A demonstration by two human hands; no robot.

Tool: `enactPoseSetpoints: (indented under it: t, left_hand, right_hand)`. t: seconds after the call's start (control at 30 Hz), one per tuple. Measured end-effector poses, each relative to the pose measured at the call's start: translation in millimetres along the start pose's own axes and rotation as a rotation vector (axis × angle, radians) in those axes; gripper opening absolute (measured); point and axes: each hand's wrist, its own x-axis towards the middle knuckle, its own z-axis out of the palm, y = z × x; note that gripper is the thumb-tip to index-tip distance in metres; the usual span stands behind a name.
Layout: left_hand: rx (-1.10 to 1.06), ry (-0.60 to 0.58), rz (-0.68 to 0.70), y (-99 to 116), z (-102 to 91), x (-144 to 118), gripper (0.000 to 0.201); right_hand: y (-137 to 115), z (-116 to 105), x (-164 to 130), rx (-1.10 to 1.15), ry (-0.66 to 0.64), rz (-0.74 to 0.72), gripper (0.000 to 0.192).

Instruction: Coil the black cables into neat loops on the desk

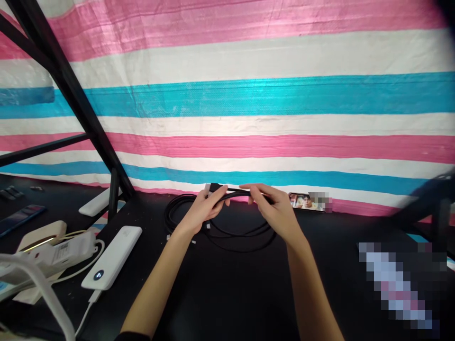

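Observation:
Just above the table, my left hand [203, 209] is closed around a black cable [237, 193]. A plug [214, 187] with a dark housing and a light tip sticks out past its fingers; I cannot tell the plug's type. To the right, my right hand [275, 210] pinches the same cable, with strands stretched between the hands. More black cable lies in loops on the table, beneath and beyond both hands. Small white scraps [194, 242] lie beside the left wrist.
A phone [307, 201] leans against the striped sheet [249, 128] behind. On the left are a white power bank [113, 258] with its cord, a power strip [60, 255], another phone [19, 219] and a black metal frame [76, 102]. A blurred-out object [394, 286] lies at right.

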Motion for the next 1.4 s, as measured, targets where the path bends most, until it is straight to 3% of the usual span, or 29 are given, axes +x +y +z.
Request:
enactPoseSetpoints:
  t: [0.2,0.43,0.67,0.93,1.1,1.23,1.4]
  left_hand:
    - [0.132,0.041,-0.028,6.1,3.8,-4.6,0.048]
    - [0.128,-0.011,-0.02,1.8,0.7,-6.2,0.042]
    - [0.119,-0.106,0.021,0.6,-0.9,-7.6,0.031]
    - [0.192,0.043,0.266,-0.6,-8.4,1.6,0.017]
    - [0.175,-0.017,0.236,-1.5,-9.3,1.1,0.022]
    - [0.143,0.014,0.218,-3.2,-8.0,0.8,0.029]
    - [0.059,0.027,0.219,-2.6,-6.8,1.3,0.046]
  right_hand:
    - [-6.7,1.4,-1.2,0.009,-0.072,0.03,0.023]
    - [-4.5,-3.4,-1.8,0.089,-0.092,0.067,0.018]
    - [4.1,-3.2,0.8,0.136,0.035,0.04,0.015]
    - [4.4,3.9,1.7,0.289,0.266,0.14,0.023]
    - [3.9,0.8,1.2,0.271,0.183,0.13,0.027]
    - [5.5,-2.3,2.2,0.216,0.088,0.118,0.03]
    - [6.7,-1.2,2.4,0.178,0.084,0.095,0.031]
